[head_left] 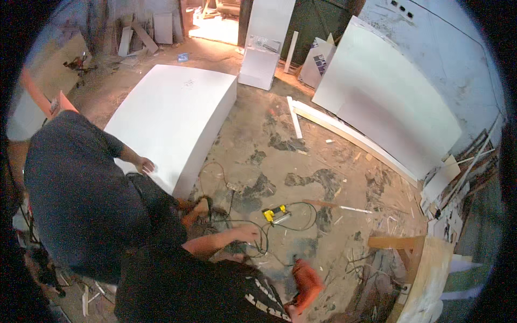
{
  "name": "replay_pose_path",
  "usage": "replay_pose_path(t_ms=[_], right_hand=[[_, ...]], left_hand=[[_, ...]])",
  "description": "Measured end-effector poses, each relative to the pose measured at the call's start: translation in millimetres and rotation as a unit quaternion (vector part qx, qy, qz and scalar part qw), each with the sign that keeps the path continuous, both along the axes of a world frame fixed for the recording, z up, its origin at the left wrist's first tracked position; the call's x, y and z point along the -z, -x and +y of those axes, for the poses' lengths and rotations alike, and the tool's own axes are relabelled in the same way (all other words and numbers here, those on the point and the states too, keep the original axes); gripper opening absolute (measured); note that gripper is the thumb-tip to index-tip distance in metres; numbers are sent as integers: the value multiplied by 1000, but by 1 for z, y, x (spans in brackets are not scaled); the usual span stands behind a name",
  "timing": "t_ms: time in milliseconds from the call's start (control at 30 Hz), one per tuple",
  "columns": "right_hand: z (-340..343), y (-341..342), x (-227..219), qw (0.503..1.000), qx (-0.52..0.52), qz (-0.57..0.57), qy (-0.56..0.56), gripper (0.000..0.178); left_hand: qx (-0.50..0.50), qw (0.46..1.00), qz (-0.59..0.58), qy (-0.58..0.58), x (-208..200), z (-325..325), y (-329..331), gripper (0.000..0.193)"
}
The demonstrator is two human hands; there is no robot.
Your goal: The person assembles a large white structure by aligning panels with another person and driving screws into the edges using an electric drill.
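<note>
My left forearm reaches over the floor, its left hand [246, 233] close above loose dark cables [262, 246]; the fingers are too blurred to read. Low in the view, my right hand [293, 310] grips a blurred orange-red tool [308, 283], shaped like a power drill, its dark tip pointing away from me. Beyond my hands a yellow-and-black power tool [274, 213] lies on the floor with its cable coiled beside it. To my left a co-worker in a dark shirt [89, 199] bends beside a large white box-like panel [172, 107], one hand [144, 164] resting at its near edge.
A wide white panel [377, 91] leans on the right wall, with long strips [350, 132] at its foot. A wooden stand [431, 274] rises at the lower right. Scraps, cables and a thin rod [355, 209] litter the floor. A bright doorway [215, 24] opens at the back.
</note>
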State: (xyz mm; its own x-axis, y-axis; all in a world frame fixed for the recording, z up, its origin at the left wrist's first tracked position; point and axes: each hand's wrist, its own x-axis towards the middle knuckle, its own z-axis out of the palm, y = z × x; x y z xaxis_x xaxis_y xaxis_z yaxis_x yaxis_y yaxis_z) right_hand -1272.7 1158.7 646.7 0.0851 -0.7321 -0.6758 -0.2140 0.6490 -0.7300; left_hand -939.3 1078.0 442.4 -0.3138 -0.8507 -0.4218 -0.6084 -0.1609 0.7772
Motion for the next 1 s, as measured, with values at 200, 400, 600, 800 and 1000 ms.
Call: replay_pose_path(t_ms=[200,400,600,800,1000], right_hand=[[-112,-2,-37,990,77,-109,44,34],[-280,-58,-41,967,37,-245,63,27],[-523,-201,-39,897,-143,-419,25,23],[-664,-294,-50,947,-281,-121,98,27],[-698,-347,-19,962,-231,-136,-50,21]], left_hand=[[78,976,195,61,-178,-90,12,59],[239,956,171,13,-76,-156,54,57],[-31,990,134,33,-132,-300,-82,49],[-265,957,121,-3,-171,-359,-136,45],[-360,924,126,32,-136,-423,-199,43]])
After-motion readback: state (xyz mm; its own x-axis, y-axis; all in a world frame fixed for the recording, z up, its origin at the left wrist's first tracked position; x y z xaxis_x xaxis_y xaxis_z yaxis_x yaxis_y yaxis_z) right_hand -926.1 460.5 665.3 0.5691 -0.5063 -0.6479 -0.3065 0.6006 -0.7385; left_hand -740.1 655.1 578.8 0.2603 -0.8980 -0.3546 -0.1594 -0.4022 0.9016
